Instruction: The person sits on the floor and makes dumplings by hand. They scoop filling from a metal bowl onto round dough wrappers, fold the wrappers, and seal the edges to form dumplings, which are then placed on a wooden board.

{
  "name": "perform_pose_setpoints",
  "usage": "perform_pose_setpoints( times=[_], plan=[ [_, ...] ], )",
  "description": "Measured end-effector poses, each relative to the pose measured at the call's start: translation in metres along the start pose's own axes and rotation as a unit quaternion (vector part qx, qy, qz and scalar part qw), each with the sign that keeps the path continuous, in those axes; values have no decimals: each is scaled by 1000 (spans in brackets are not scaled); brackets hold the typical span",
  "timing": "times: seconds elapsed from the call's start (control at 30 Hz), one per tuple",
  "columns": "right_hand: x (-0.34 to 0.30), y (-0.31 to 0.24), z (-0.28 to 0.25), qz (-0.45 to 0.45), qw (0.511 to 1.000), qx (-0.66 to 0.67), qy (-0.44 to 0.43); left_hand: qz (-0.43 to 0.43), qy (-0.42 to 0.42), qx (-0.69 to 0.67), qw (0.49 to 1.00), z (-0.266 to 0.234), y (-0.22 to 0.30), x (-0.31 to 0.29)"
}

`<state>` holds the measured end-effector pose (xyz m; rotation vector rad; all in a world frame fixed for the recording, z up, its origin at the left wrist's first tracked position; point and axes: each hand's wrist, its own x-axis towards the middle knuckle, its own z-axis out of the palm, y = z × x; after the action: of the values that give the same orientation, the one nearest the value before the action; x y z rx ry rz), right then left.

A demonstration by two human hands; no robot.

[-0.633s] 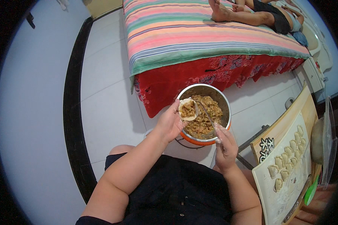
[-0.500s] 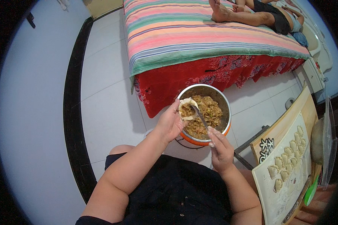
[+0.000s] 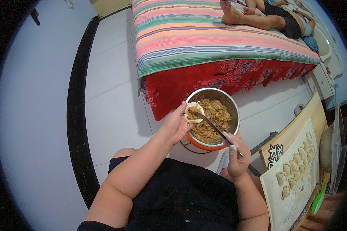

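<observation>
My left hand (image 3: 176,125) holds a round dumpling wrapper (image 3: 199,119) above the left rim of a metal pot (image 3: 237,109). A mound of minced filling lies in the middle of the wrapper. In my right hand (image 3: 239,156) is a long, dark metal utensil (image 3: 213,124), thin and flat; its tip presses into the filling on the wrapper. I cannot tell whether that end is a blade or a spoon. Brownish filling with green bits (image 3: 216,111) covers the bottom of the pot, whose outside is orange. White flour dusts my fingers.
To the right, a pale mat (image 3: 273,192) on a wooden board (image 3: 316,106) bears rows of folded dumplings (image 3: 297,158). A green-handled tool (image 3: 318,202) lies beside it. Beyond the pot stands a bed with a striped cover (image 3: 173,38), a person's legs (image 3: 258,21) on it.
The right hand has moved a little right and nearer to me, showing more of the utensil. Its tip still touches the filling. The left hand holds the wrapper in nearly the same place.
</observation>
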<state>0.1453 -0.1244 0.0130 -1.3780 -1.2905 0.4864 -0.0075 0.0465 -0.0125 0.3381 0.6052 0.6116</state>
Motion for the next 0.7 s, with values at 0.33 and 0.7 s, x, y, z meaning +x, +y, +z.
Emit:
perform_pose_setpoints(
  times=[0.33, 0.7],
  plan=[
    [2, 3, 16, -50, 996, -60, -38, 8, -15, -7, 1000, 3, -5, 1],
    [12, -8, -9, -87, 984, -127, -93, 19, -19, -1, 1000, 3, -9, 7]
  ],
)
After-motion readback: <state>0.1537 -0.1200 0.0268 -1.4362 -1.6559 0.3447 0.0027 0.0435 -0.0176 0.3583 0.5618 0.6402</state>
